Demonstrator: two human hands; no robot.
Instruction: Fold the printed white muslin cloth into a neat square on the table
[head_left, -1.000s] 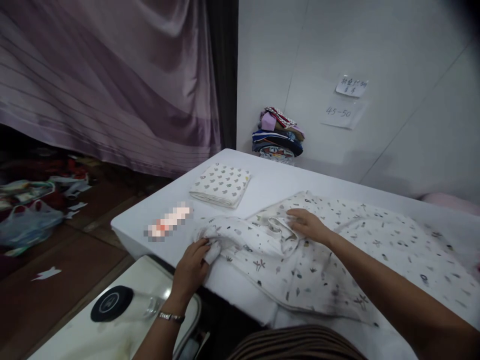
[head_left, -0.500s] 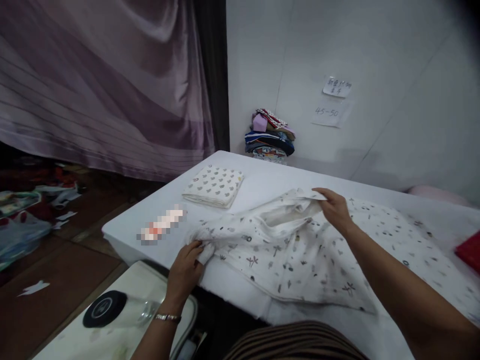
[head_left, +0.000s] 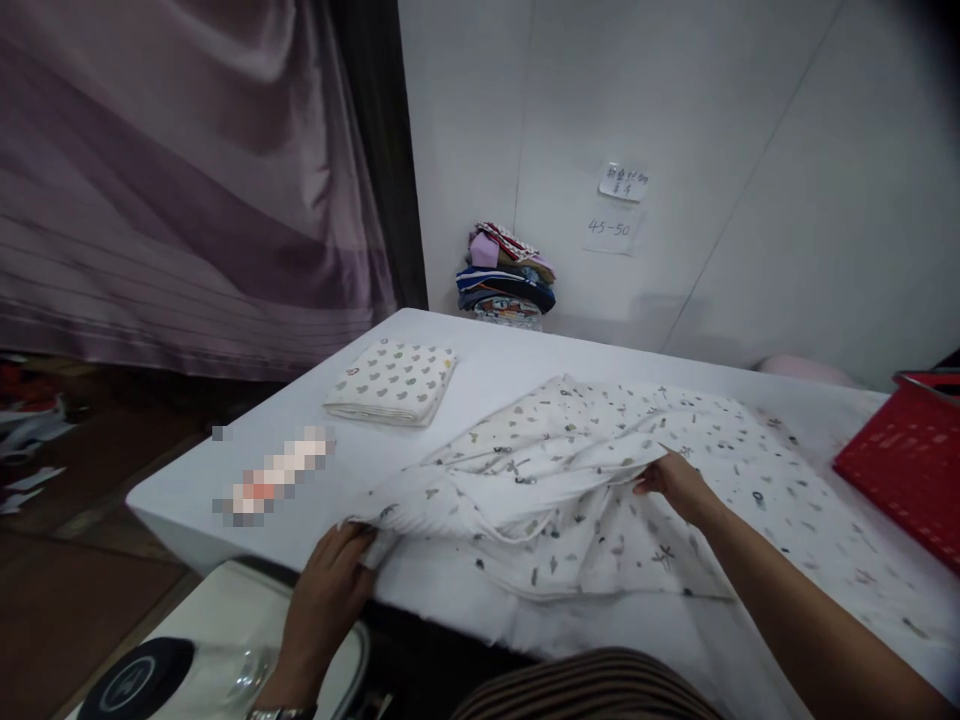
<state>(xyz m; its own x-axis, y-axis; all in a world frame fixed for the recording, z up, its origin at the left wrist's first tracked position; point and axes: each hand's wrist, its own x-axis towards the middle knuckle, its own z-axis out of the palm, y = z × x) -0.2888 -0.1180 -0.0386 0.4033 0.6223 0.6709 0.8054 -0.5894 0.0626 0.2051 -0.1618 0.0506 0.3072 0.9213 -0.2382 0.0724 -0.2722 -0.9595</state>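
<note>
White printed cloth (head_left: 517, 490) was caught between the fingers of both hands, lying in loose folds across the near part of a white bench (head_left: 517, 350) and spreading away to the right. The left hand (head_left: 326, 575), at the bench's near edge, had its fingers curled over a gathered corner and pinching it. The right hand (head_left: 679, 485) had thumb and forefinger pressed together on a raised fold; how its other fingers stood could not be told. Between the hands the cloth sagged in long creases, its small plant-like prints showing on top. A band (head_left: 281, 713) circled the left wrist, and a striped garment (head_left: 592, 690) showed at the bottom. Beyond the left hand lay a blurred-out item (head_left: 274, 475), and behind that a neatly folded cloth (head_left: 394, 385) with grey prints, apart from the loose one. At the right stood a red container (head_left: 900, 450); at the lower left, a round black thing (head_left: 135, 680) sat below the bench's level. Folded clothes (head_left: 506, 275) were piled by the wall past the far edge, near two paper notes (head_left: 622, 182), while a purple curtain (head_left: 187, 150) hung at the left.
</note>
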